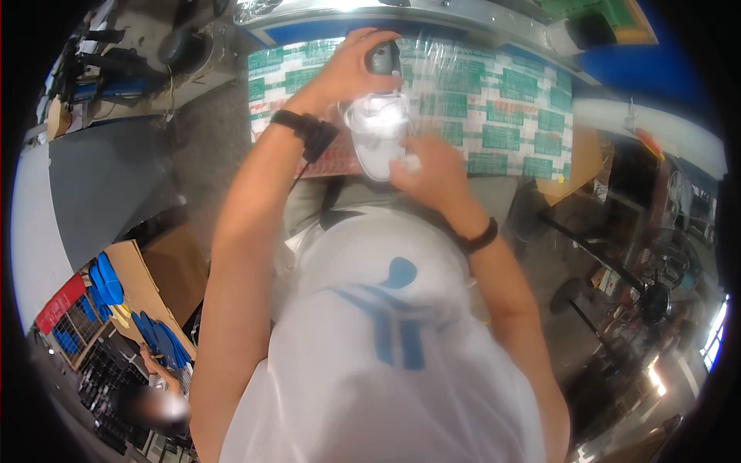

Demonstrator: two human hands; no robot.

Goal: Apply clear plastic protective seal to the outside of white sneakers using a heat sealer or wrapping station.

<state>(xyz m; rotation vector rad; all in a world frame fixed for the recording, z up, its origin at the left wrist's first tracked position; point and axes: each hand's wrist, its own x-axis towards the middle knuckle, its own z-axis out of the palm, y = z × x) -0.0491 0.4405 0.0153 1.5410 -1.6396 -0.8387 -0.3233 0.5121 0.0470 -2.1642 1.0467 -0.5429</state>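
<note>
A pale grey and white shoe lies across the wrapped surface in front of me, its rounded toe toward my body and its dark grey heel at the far end. My left hand is wrapped round that heel, thumb and fingers on opposite sides. At the shoe's right edge by the toe, my right hand is closed and slightly blurred. A small whitish patch shows under its fingers; whether that is a cloth or part of the shoe I cannot tell. Shiny white material covers the shoe's middle.
Clear film covers the green-and-white printed worktop. Beyond it runs a metal-edged machine or conveyor. Blue sole-shaped pieces stand by cardboard at the lower left, near another person's arm. A grey panel stands at left.
</note>
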